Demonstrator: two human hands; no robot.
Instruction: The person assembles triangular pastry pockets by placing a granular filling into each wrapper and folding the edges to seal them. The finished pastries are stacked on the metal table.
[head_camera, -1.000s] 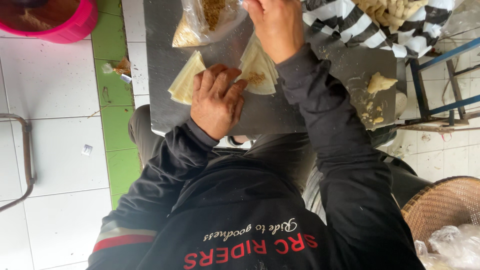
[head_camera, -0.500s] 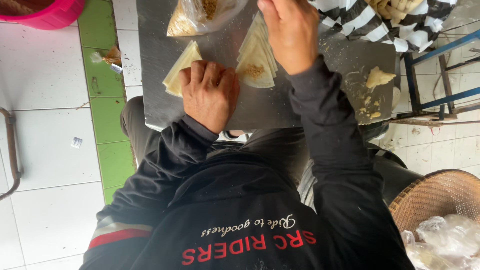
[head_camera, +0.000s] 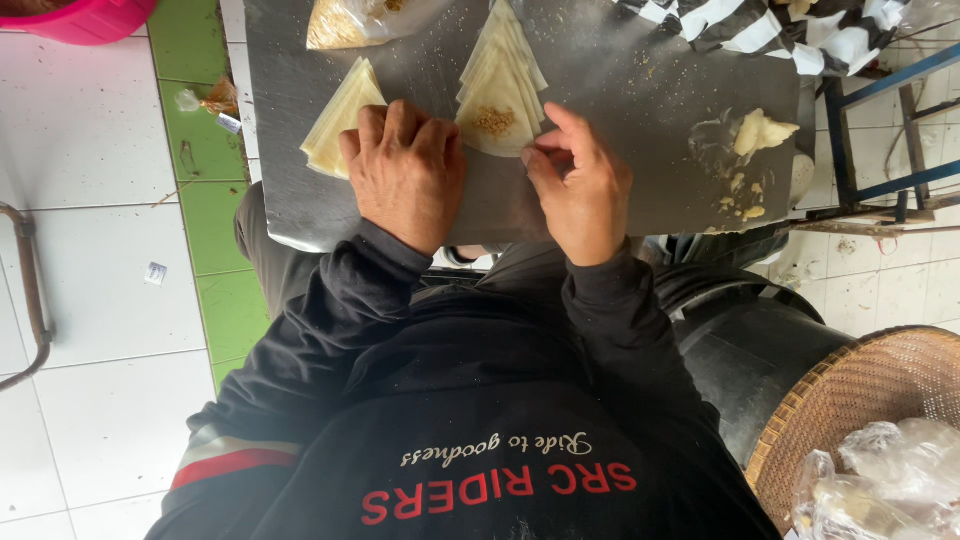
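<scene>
Resting on a metal tray (head_camera: 620, 150), both hands. Beneath and beyond the fingertips: a fanned stack of triangular wrappers (head_camera: 500, 80), crumbly filling (head_camera: 487, 121) on the top sheet. Left hand (head_camera: 405, 170): fingers together, knuckles curled, pressing the tray between that stack and a second wrapper stack (head_camera: 340, 115). Right hand (head_camera: 580, 190): thumb and fingertips pinching the top wrapper's near edge. Farther right of the fingers, dough scraps (head_camera: 755, 135).

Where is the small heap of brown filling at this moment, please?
In the head view, the filling sits on the triangular wrapper stack, upper centre, just beyond the right hand.
</scene>
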